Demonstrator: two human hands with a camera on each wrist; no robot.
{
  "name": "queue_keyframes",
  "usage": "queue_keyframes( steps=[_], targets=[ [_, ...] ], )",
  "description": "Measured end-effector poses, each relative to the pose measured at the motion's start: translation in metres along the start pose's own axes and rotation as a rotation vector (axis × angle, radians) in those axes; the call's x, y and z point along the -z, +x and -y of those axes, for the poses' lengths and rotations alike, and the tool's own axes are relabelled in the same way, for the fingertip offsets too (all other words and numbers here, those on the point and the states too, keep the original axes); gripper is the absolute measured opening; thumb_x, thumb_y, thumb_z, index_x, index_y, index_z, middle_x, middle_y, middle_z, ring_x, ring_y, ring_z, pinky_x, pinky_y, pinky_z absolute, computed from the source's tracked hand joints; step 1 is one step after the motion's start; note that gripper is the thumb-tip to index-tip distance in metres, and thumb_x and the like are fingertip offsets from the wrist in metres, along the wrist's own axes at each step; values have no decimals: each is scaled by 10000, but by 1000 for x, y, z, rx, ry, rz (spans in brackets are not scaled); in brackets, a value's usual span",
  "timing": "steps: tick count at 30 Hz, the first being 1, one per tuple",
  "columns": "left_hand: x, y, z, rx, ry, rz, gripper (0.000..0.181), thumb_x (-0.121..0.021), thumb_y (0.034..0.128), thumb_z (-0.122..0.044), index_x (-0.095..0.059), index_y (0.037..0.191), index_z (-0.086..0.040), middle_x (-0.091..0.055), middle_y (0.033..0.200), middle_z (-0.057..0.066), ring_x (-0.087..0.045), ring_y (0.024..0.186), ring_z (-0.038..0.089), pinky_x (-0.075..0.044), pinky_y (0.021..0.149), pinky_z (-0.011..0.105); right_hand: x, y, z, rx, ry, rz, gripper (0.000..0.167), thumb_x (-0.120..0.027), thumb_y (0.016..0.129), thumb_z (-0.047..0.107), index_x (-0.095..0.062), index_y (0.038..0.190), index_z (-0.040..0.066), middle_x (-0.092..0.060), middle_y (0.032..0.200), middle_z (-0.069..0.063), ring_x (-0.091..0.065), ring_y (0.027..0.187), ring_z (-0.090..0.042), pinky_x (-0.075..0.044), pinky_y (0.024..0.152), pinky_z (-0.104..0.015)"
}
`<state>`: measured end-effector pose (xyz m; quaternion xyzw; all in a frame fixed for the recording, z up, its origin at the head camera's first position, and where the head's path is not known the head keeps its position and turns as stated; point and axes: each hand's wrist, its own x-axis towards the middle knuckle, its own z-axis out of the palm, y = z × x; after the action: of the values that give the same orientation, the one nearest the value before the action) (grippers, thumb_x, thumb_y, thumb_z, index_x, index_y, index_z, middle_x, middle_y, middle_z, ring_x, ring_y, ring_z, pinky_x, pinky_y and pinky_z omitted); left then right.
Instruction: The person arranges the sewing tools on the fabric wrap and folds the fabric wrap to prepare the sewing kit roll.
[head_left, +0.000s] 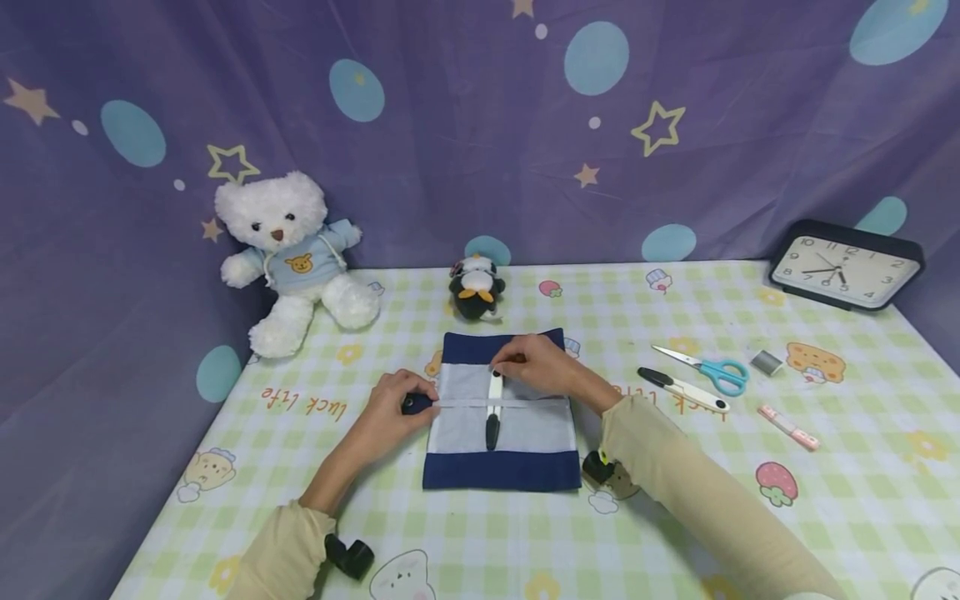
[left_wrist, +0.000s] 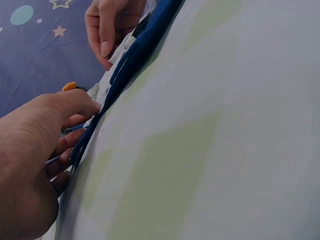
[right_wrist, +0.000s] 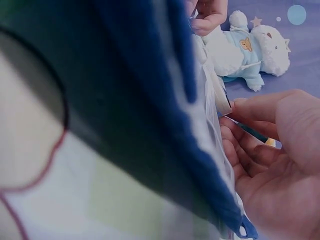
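A navy-and-grey fabric case point(head_left: 502, 472) lies unfolded at the table's middle, with a thin elastic band point(head_left: 532, 402) across its inside. My left hand point(head_left: 390, 408) pinches its left edge by the navy tab point(head_left: 416, 403), which carries a snap. In the left wrist view, the thumb and fingers of that hand point(left_wrist: 40, 150) sit on either side of the navy edge point(left_wrist: 145, 45). With its fingertips, my right hand point(head_left: 543, 364) pinches the far end of a slim white tool with a black cap point(head_left: 495, 390). The tool passes under the band, black end toward me.
To the right lie blue-handled scissors point(head_left: 726, 377), a second white tool with black cap point(head_left: 686, 390), a small grey square point(head_left: 767, 362) and a pink-ended clear stick point(head_left: 787, 427). A white teddy bear point(head_left: 300, 267), penguin toy point(head_left: 477, 287) and clock point(head_left: 847, 265) stand behind.
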<state>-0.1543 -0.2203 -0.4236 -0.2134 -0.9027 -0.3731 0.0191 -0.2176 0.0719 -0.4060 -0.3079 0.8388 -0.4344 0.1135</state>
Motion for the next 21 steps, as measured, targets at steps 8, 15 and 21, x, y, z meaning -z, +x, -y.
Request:
queue_keyframes(
  steps=[8, 15, 21],
  targets=[
    [-1, 1, 3, -20, -2, -4, 137, -804, 898, -89, -729, 985, -161, -649, 1087, 29, -537, 1039, 274, -365, 894, 477, 0, 0, 1, -19, -1, 21, 189, -646, 1038, 125, -786, 1138, 48, -689, 1037, -21, -604, 850, -133, -495, 721, -318],
    [-1, 1, 4, -18, -2, 1, 127, -799, 903, -107, -724, 984, -171, -648, 1092, 23, -540, 1046, 269, -357, 913, 488, 0, -1, 1, -13, 1, 33, 206, -642, 1040, 125, -775, 1161, 25, -688, 1054, -33, -625, 891, -134, -525, 758, -319],
    [-1, 0, 3, -10, 3, 2, 142, -806, 901, -105, -725, 992, -178, -646, 1104, 18, -531, 1064, 277, -360, 918, 491, 1, -3, 1, -19, 7, 30, 217, -636, 1046, 150, -771, 1172, 36, -698, 1089, -37, -649, 945, -148, -539, 806, -330]
  ],
)
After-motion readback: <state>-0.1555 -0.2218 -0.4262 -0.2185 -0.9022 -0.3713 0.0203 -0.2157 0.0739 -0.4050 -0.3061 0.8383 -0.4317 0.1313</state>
